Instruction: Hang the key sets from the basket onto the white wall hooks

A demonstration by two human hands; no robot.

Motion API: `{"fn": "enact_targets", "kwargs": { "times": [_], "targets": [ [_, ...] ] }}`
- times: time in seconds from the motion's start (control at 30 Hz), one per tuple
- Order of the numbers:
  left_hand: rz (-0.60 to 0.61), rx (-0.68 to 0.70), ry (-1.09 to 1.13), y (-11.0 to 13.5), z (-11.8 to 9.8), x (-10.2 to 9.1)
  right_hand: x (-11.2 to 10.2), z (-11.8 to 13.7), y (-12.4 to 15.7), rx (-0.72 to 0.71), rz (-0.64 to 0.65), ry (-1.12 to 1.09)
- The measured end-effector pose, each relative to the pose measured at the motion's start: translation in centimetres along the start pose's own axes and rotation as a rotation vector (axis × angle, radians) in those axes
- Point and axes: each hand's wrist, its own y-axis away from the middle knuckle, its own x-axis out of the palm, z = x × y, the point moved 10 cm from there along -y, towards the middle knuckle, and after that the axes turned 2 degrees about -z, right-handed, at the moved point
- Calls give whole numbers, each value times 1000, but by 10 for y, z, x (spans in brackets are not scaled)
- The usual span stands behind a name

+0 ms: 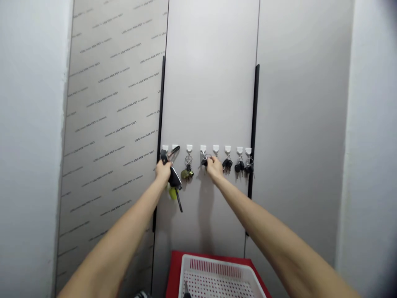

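White plastic hooks (189, 148), a row of eight, on a smooth pale grey panel (211, 91) across from me. Left hand (162, 170) at the row's left end, fingers closed around a black key fob with a silvery edge (175, 179); a long dark key blade (179, 202) points down below it. Yellow-green tag (173, 193) just under that, blurred. Right hand (215, 167) pinches a thin metal ring with black-headed keys (204, 162) right at the fourth hook; can't tell if the ring is on the hook. Brass-toned key bunch (187, 174) hangs from the third hook, between the hands. Black-headed key bunches (228, 165) hang from the last three. Below: white perforated plastic basket (215, 268) on a red surface (174, 267), one dark pointed item (187, 294) inside, cut off at frame edge.
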Motion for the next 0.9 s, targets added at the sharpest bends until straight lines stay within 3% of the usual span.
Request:
{"fn": "enact_targets", "kwargs": {
  "times": [0.07,0.13,0.23,0.3,0.37,0.47,0.6,0.7,0.8,0.87,0.9],
  "targets": [
    [-52,32,143,-13,-32,-8,-11,22,-13,-54,-22,-47],
    [-57,47,301,-24,-62,-12,-7,42,-22,-75,74,-113],
    [58,12,391,-28,-87,-5,18,62,-9,-66,412,-179],
    [219,-20,359,-15,-86,6,30,63,18,-76,631,-184],
    [422,-52,314,16,-72,19,34,49,51,-86,796,-157],
    [678,-158,264,83,-24,38,34,7,107,-53,997,-91],
    [814,-333,185,168,55,60,27,-49,169,-69,1173,40],
    [926,-358,95,213,89,81,22,-78,198,-109,1271,169],
    [1068,-329,-14,228,90,96,19,-87,194,-144,1226,212],
    [997,-285,-150,205,76,97,10,-79,159,-159,978,120],
    [849,-198,-233,180,62,94,-2,-78,131,-118,773,64]
  ]
}}
